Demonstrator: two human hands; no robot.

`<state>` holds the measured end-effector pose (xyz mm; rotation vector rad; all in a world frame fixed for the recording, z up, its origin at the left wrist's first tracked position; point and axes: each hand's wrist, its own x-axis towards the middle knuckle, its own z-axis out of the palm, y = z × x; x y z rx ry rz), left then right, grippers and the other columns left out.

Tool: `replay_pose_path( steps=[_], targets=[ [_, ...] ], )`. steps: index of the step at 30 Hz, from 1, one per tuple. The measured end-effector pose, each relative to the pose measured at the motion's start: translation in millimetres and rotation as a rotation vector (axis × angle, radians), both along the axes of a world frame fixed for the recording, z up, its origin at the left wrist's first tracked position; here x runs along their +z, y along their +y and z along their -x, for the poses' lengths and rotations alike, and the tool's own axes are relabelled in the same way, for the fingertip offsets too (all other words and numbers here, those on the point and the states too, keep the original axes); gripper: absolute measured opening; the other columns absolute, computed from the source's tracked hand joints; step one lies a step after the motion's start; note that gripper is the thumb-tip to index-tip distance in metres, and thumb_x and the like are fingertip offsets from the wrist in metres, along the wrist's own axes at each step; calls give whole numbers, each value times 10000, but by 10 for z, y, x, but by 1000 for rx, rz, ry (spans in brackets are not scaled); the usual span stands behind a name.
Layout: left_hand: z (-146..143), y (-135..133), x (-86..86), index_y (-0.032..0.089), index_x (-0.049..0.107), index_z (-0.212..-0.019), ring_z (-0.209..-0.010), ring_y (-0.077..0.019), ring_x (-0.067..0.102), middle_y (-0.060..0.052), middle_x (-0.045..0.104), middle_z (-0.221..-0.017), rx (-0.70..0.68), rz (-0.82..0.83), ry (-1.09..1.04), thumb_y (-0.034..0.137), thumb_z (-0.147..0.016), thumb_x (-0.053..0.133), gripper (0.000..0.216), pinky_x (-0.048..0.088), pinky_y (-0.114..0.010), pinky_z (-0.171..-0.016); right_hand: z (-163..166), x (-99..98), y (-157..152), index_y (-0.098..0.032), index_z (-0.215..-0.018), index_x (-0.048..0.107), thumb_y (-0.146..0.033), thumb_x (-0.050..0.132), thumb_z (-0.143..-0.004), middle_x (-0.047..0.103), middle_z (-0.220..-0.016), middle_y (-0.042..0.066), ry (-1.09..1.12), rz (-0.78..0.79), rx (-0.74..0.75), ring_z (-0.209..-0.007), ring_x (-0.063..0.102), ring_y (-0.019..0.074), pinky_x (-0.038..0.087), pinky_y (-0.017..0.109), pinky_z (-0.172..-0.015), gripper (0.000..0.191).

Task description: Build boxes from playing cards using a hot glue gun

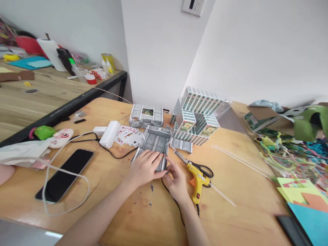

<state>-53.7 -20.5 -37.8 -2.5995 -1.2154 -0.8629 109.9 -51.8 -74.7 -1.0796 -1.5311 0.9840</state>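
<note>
In front of me lies an open tray made of grey-backed playing cards (156, 138). My left hand (146, 168) holds its near end, fingers stretched over the tray and thumb by the near right corner. My right hand (176, 181) grips that corner with bent fingers; what lies under the fingertips is partly hidden. Behind the tray stands a card-built box (146, 115) with a picture window. A folded card piece (181, 145) lies right of the tray. Close to my right hand rest a yellow glue gun (198, 184) and black-handled scissors (203, 169).
Stacked card packs (202, 102) stand behind right. Loose cards (129, 135), a white power adapter (110, 134) and a phone (68, 174) with cables lie left. Glue sticks (241, 160), tangled yarn (292, 153) and coloured paper (307, 201) lie right.
</note>
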Motion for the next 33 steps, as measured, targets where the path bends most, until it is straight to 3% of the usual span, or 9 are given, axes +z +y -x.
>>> replay_pose_path(
  steps=[4, 7, 9, 12, 14, 17, 22, 28, 33],
  targets=[
    [22, -61, 80, 130, 591, -1148, -1032, -279, 586, -136, 638, -1127, -10, 74, -75, 444, -816, 523, 462, 465, -444, -928, -28, 103, -40, -269, -1314, 459, -139, 548, -756, 592, -1121, 77, -40, -50, 27, -728, 553, 151, 510, 372, -775, 580],
    [116, -74, 237, 149, 545, -1215, -1151, -272, 525, -126, 594, -1218, -51, 110, -202, 413, -820, 521, 476, 431, -428, -994, -52, 246, -64, -252, -1378, 384, -155, 535, -777, 622, -845, 17, -85, -82, -17, -605, 504, 132, 500, 345, -706, 628],
    [214, 2, 367, 190, 542, -1217, -1168, -235, 516, -91, 590, -1228, -2, 144, -302, 322, -859, 464, 389, 425, -404, -1006, -54, 375, -21, -246, -1368, 404, -159, 510, -799, 594, -735, -9, -132, -117, -92, -566, 480, 130, 486, 329, -670, 586],
    [352, 284, 514, 199, 603, -1122, -1115, -199, 552, -60, 625, -1168, 170, 200, -394, 265, -887, 414, 310, 434, -379, -994, -5, 579, 200, -253, -1276, 509, -157, 466, -828, 645, -939, 43, -256, -228, -177, -639, 533, 142, 481, 357, -746, 461],
    [394, 545, 532, 186, 609, -1121, -1104, -195, 560, -57, 627, -1168, 183, 254, -341, 247, -880, 413, 316, 435, -375, -993, 67, 684, 448, -233, -1177, 586, -144, 435, -834, 627, -1111, 74, -353, -320, -206, -899, 581, 190, 439, 393, -896, 385],
    [355, 903, 439, 137, 567, -1192, -1153, -207, 536, -83, 596, -1229, 140, 346, -204, 179, -852, 407, 378, 408, -383, -1025, 215, 740, 875, -150, -1169, 591, -117, 398, -828, 588, -1216, 116, -520, -304, -192, -1166, 502, 211, 375, 367, -1017, 393],
    [195, 1129, 198, 56, 502, -1250, -1223, -228, 482, -156, 528, -1305, 98, 394, -52, 113, -809, 424, 451, 371, -370, -1060, 378, 605, 1330, -41, -1241, 516, -65, 408, -797, 540, -1280, 189, -873, -157, -143, -1231, 456, 245, 352, 367, -1033, 457],
    [171, 1096, 11, 79, 490, -1260, -1297, -232, 398, -144, 483, -1357, 108, 368, -71, 90, -800, 407, 468, 346, -405, -1082, 346, 422, 1367, -74, -1220, 543, -34, 403, -783, 590, -1222, 163, -918, -144, -136, -1188, 492, 230, 360, 350, -1014, 461],
    [173, 1101, -9, 86, 502, -1252, -1295, -231, 402, -136, 497, -1345, 102, 363, -86, 88, -796, 411, 465, 354, -411, -1079, 359, 394, 1369, -93, -1220, 541, -29, 407, -772, 593, -1212, 151, -960, -159, -125, -1180, 484, 243, 353, 358, -1007, 473]
  ],
)
